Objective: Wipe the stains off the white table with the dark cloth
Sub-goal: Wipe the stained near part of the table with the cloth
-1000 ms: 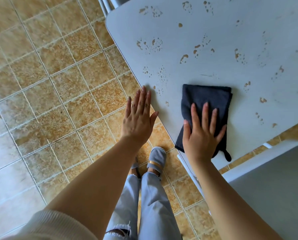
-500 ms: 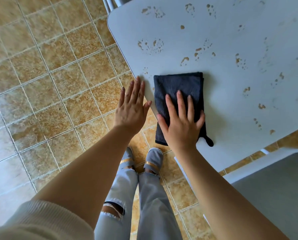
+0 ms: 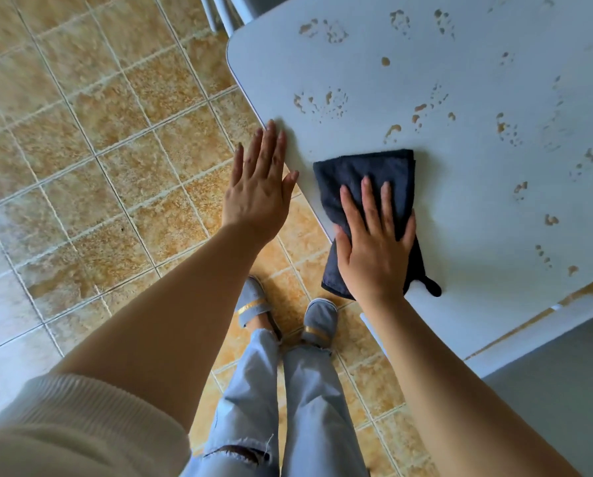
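The white table fills the upper right, dotted with several brown stains across its top. A folded dark cloth lies flat near the table's left edge, its lower end hanging past the edge. My right hand presses flat on the cloth with fingers spread. My left hand is held flat with fingers apart at the table's left edge, fingertips touching the rim, holding nothing. The strip of table between the cloth and the left edge looks free of stains.
Tan floor tiles spread to the left. My legs in light jeans and grey slippers stand below the table edge. White chair parts show at the top and a grey seat at the lower right.
My right hand slid the cloth leftward across the table toward the edge, then slightly forward; stains near the left edge are gone. My left hand stayed at the rim.
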Available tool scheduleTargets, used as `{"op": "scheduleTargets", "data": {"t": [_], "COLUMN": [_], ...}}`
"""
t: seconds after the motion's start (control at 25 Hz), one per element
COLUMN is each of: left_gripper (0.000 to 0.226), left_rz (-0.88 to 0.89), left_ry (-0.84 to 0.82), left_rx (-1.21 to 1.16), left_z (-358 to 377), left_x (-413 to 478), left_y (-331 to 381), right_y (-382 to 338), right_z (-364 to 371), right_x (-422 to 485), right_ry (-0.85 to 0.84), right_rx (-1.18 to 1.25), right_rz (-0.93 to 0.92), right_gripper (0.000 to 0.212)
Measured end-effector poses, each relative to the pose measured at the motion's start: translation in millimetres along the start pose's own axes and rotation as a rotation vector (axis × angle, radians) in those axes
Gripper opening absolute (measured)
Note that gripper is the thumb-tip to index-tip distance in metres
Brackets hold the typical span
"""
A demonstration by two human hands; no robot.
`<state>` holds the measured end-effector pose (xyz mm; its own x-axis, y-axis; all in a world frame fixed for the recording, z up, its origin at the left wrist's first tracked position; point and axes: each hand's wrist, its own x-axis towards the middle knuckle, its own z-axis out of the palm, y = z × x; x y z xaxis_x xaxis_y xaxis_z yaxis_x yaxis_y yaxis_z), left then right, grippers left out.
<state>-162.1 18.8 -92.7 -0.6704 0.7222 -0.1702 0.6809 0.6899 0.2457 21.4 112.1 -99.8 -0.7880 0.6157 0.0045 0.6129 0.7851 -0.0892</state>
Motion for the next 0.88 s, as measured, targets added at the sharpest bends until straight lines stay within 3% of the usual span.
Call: {"op": "scheduleTargets", "data": {"t": [0.24,0.48,0.68,0.76,0.88], "left_gripper": [0.059,0.059,0.058,0.058,0.059], "left_rz": [0.082,0.048,0.013,0.016,0.010], "left_ry": [-0.006,-0.005,0.015,0.017,0.013], "left_rx": [0.013,-0.033,-0.052,-0.038,-0.036], "left_z": [-2.5,-6.8,-6.6,-5.2,-3.9], "left_x": [3.9,14.0,23.0,23.3,23.7], "left_y": [-14.2,-17.8,-18.1,-19.4,-20.5], "right_y": [-7.0,-72.4,-27.1,0.5,14.9], "right_z": [3.7,11.5,-1.6,-4.9,-4.4], "right_x": [53.6,63.7,6.1,10.0,54.9], "right_ry": [0.103,0.064,-0.063,-0.048,0.004], "right_rx": [0.029,0.057,0.010,-0.008,0.036], "right_rz": [0.356,0.173,0.092,0.165,0.432], "right_gripper": [0.051,0.051,0.055,0.054,0.055]}}
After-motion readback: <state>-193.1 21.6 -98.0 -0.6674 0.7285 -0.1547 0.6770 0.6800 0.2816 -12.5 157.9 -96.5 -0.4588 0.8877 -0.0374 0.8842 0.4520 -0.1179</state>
